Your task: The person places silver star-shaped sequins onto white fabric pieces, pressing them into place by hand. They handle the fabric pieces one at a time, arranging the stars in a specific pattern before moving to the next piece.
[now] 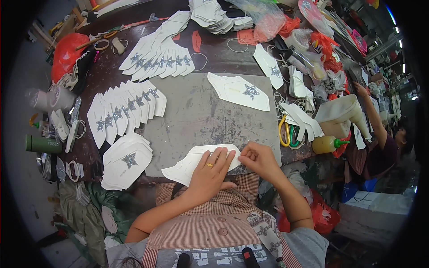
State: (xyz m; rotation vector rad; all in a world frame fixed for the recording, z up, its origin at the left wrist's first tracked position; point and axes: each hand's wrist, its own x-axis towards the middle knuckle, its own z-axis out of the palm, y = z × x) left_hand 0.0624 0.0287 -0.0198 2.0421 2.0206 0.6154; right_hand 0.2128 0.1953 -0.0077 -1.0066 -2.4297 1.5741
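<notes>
A white curved piece lies at the near edge of a grey board, which rests on a dark surface. The person's left hand lies over the middle of this piece, palm down, with its fingers extended and its thumb set apart toward the near side; its grip is flattened on top rather than closed around anything, and a yellow ring shows on one finger. The right hand is at the piece's right end, its fingers curled and thumb and forefinger drawn together; whether that grip pinches the edge or only touches it, I cannot tell. Farther off, toward the right of the board, lies a single white piece with a glittery star. Left of the board stands a fanned row of similar starred pieces, overlapping one another, with a neat stack on its near side. Another fan spreads on the far side, and beyond it to the right is a white pile. Just right of the board are yellow and green looped handles beside white strips, then a yellowish bottle with a green tip, near a pale moulded form. At the far right, a co-worker stretches an arm away from the near side.
</notes>
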